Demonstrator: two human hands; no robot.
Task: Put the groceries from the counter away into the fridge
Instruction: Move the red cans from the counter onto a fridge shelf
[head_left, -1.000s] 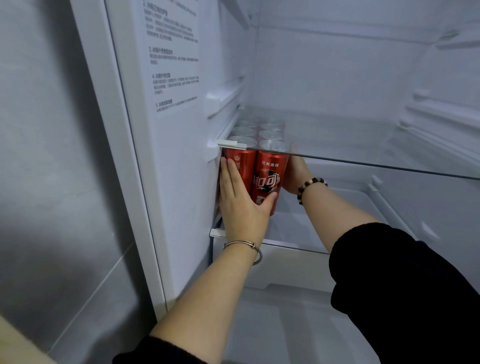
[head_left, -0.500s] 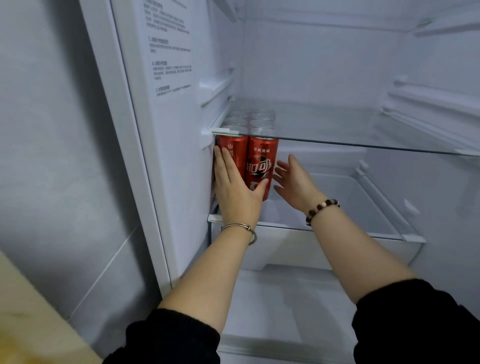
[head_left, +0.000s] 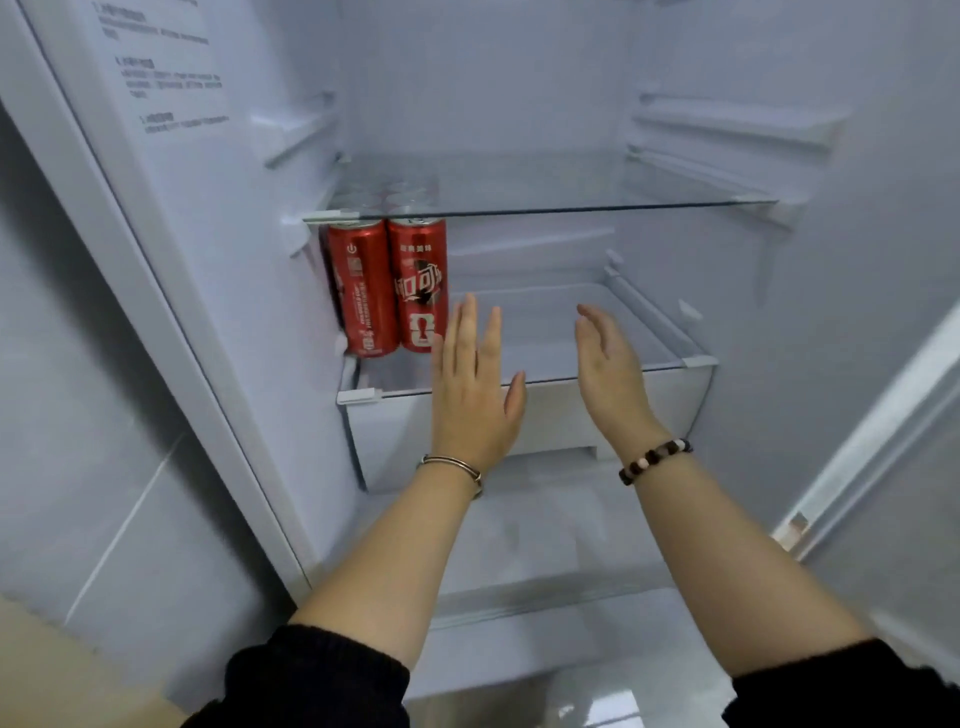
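Red soda cans (head_left: 387, 291) stand upright on the lower glass shelf (head_left: 545, 325), against the fridge (head_left: 249, 260) wall. Just right of them is the left hand (head_left: 475, 387), fingers straight and empty. The right hand (head_left: 608, 374), equally slack, is farther off.

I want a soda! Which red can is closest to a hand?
The right-hand front can, with the big logo; the left hand is just right of it.

A grey tiled wall (head_left: 78, 415) fills the left side.
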